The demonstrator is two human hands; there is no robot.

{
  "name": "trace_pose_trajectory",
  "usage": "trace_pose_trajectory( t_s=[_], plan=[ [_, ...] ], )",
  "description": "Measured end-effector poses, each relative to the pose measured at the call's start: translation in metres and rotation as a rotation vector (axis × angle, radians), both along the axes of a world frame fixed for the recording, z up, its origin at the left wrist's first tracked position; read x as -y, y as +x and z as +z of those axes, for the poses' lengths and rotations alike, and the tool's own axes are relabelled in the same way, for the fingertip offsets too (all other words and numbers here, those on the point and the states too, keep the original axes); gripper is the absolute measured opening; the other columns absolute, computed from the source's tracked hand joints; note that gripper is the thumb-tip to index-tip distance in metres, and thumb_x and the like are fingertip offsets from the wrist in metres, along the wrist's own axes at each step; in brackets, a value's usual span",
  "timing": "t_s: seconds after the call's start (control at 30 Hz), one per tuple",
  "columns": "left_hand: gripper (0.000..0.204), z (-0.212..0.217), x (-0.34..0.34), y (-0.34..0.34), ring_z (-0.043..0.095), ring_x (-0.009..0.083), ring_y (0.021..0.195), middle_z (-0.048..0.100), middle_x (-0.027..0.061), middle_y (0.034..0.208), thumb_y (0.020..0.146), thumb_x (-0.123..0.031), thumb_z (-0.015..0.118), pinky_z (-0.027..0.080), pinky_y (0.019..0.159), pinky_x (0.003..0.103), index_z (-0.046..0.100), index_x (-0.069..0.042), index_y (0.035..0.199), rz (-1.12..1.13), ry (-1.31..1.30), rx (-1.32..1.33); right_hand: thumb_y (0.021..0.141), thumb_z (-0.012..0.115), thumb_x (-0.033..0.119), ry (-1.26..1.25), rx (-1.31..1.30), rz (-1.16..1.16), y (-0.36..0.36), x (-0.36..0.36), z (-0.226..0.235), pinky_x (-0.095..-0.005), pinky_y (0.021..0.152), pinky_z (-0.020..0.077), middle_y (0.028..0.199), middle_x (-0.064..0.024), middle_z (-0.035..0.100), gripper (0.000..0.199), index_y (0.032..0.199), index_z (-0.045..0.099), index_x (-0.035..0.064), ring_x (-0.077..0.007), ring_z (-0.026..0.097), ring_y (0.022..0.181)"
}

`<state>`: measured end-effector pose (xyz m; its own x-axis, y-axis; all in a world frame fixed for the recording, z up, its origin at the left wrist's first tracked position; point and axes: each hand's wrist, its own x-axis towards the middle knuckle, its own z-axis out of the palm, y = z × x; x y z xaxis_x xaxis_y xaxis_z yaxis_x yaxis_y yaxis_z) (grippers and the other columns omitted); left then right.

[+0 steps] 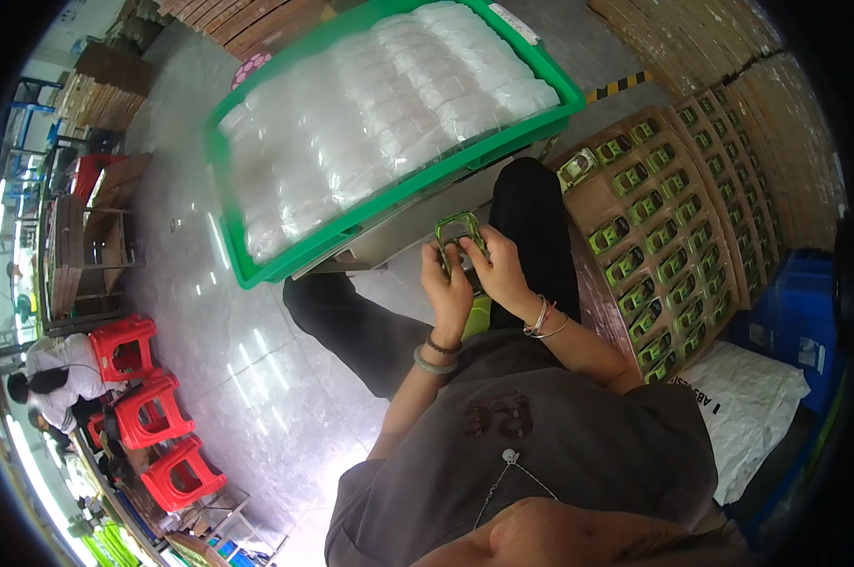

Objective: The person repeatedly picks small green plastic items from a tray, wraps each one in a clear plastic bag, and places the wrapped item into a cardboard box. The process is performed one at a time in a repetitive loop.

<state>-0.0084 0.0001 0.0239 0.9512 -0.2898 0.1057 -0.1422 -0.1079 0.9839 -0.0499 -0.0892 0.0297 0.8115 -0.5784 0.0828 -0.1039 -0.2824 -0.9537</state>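
Two hands meet over the lap, and between them sits a small green toy car body (460, 232), held up just in front of the black trousers (531, 213). The left hand (446, 288) has its fingers curled around the shell's near side, clamped on it; the right hand (499, 272) grips the other side, its fingertips pressed on the top edge. A green bangle (431, 363) and a dark bead bracelet ring the left wrist, thin bracelets (541, 321) the right.

Just beyond the hands, a big green crate (257, 269) is tilted against a grey box, packed full with clear plastic bags (370, 113). To the person's right, brown cardboard trays (677, 227) lie in rows, each slot holding a green toy car. A white sack (758, 406) lies beside them, a blue crate (805, 321) past it.

Far left, red plastic stools (148, 406) stand on the shiny grey floor (210, 312), and another person in a white top (59, 373) sits bent over next to them.
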Motion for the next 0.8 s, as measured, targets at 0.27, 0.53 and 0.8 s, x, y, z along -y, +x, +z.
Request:
trace_pose_trajectory(
  t_s=[0.27,0.53,0.8],
  plan=[
    [0.008,-0.001,0.006,-0.002,0.051,0.0152,0.067,0.056,0.0083,0.074,0.093,-0.006,0.051,0.042,0.061,0.030,0.053,0.001,0.093,-0.020,-0.008,-0.004,0.084,0.064,0.006,-0.184,0.118,-0.116,-0.004,0.003,0.006,-0.0326,0.064,0.0471,0.093,-0.0163,0.058,0.013,0.091,0.057,-0.0026,-0.0276,0.060,0.075],
    [0.007,0.012,0.012,-0.008,0.050,0.0127,0.068,0.055,0.0070,0.075,0.094,-0.006,0.051,0.042,0.061,0.029,0.053,0.001,0.093,-0.027,-0.039,-0.136,0.079,0.065,0.005,-0.740,0.237,-0.092,-0.004,0.020,0.029,-0.0383,0.071,0.0489,0.092,-0.0102,0.061,0.025,0.103,0.060,0.0071,-0.0270,0.060,0.079],
    [0.009,0.007,0.007,-0.006,0.047,0.0115,0.067,0.052,0.0066,0.074,0.094,-0.007,0.051,0.040,0.060,0.028,0.051,0.000,0.088,-0.009,-0.034,-0.083,0.080,0.064,0.005,-0.541,0.126,-0.034,-0.006,0.012,0.027,-0.0354,0.057,0.0501,0.087,-0.0095,0.061,0.027,0.106,0.058,0.0051,-0.0271,0.061,0.070]
  ],
)
